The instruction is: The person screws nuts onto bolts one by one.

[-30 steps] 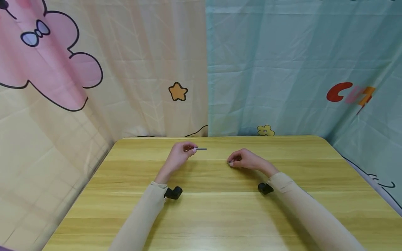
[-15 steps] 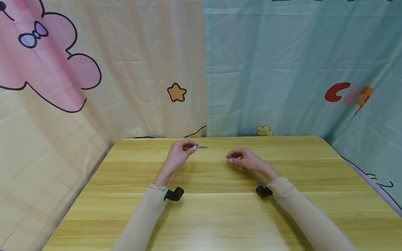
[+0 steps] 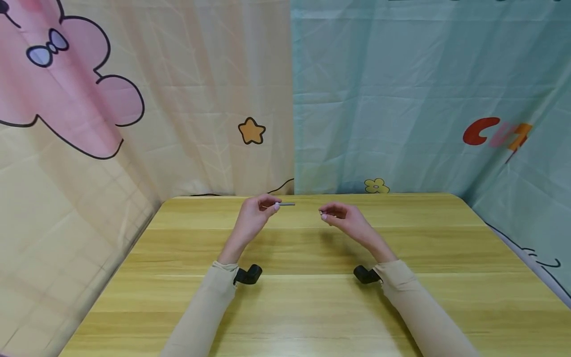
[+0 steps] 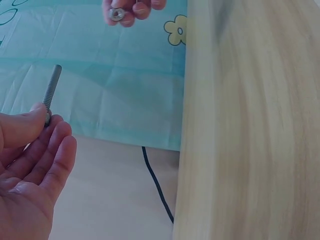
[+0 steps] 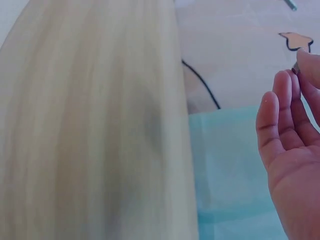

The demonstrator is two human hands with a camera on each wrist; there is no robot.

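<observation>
My left hand [image 3: 254,216] pinches a grey metal bolt [image 4: 52,87] by its head end, between thumb and fingertips. The threaded shaft sticks out toward the right in the head view. Across a short gap, my right hand [image 3: 347,220] pinches a small metal nut [image 4: 117,14] between thumb and fingers; its hole shows in the left wrist view. Most of the nut [image 5: 296,68] is hidden by the thumb in the right wrist view. Both hands are raised above the far part of the table, and the bolt's free end points toward the nut.
The wooden table [image 3: 285,297] spreads beneath both arms. Printed curtains [image 3: 379,99] hang behind its far edge and at the sides. A black cable [image 4: 156,182] runs beyond the table edge. Each wrist carries a black camera mount [image 3: 250,274].
My right hand has risen from near the tabletop with the nut, moving slightly left toward the bolt. My left hand has lifted a little, still pinching the bolt.
</observation>
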